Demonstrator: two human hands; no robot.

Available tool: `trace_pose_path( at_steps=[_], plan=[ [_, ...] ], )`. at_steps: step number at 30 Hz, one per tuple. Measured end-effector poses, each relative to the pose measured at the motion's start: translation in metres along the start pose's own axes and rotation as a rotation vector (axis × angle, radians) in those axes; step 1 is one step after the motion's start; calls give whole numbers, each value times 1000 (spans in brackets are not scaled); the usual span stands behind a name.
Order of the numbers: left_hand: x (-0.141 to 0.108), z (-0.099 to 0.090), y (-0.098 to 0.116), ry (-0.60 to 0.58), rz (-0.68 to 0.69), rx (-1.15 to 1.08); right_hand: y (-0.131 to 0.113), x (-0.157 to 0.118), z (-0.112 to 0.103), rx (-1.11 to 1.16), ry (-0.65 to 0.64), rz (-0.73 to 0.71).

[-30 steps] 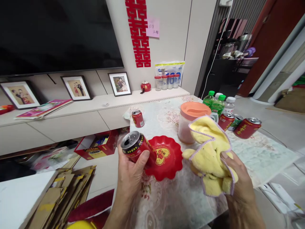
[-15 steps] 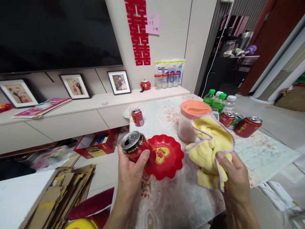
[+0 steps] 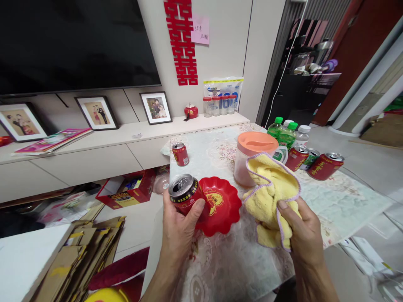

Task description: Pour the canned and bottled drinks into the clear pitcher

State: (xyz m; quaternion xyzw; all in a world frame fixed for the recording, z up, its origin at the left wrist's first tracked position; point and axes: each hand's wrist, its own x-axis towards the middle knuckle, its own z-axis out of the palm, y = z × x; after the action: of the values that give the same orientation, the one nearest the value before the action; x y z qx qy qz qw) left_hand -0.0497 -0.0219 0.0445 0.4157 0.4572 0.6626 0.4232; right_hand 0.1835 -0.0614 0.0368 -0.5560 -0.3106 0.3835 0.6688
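My left hand (image 3: 179,224) grips a red can (image 3: 189,200), tilted, covering the red plate (image 3: 229,209)'s left edge. Right hand (image 3: 304,226) clutches a yellow cloth (image 3: 272,188), right of plate. Pitcher (image 3: 242,163) behind-right of plate, small can (image 3: 180,155) behind-left, both on counter (image 3: 245,268).

Red scalloped plate (image 3: 229,203) part-hidden by red metal can (image 3: 189,200); orange-lidded clear plastic pitcher (image 3: 244,163), by yellow purple-edged cloth (image 3: 272,188). Black rectangular television (image 3: 75,46) cut off, top and left.

passage: between held can (image 3: 188,196) and yellow cloth (image 3: 270,195), over red dish (image 3: 226,209) | obstacle: pitcher (image 3: 252,144) beyond
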Motion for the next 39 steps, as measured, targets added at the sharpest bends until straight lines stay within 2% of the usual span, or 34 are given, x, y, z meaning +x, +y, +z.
trace_pose_path(
  at_steps=[4, 8, 14, 19, 22, 26, 30, 35, 39],
  plan=[
    [-1, 2, -2, -13, -13, -38, 3, 2, -1, -96, -35, -18],
    [-2, 5, -4, -10, -34, -65, 6, 7, -5, -287, -60, -154],
    [-1, 7, -1, 5, -46, -51, 11, 11, -6, -624, -242, -587],
    [-1, 4, -3, -34, -45, -91, 21, 12, 4, -928, -230, -942],
    [0, 3, -2, -24, -40, -94, 20, 16, 12, -1087, -245, -1076],
    [2, 3, -1, -6, -18, -74, 10, 21, 28, -1291, -311, -1087],
    [2, 1, -5, -19, -9, -82, 10, 22, 54, -1533, -538, -956],
    [2, -3, -10, -39, -11, -71, 30, 22, 82, -1572, -735, -903],
    [1, -3, -9, -45, -4, -79, 27, 25, 82, -1543, -756, -861]
  ],
)
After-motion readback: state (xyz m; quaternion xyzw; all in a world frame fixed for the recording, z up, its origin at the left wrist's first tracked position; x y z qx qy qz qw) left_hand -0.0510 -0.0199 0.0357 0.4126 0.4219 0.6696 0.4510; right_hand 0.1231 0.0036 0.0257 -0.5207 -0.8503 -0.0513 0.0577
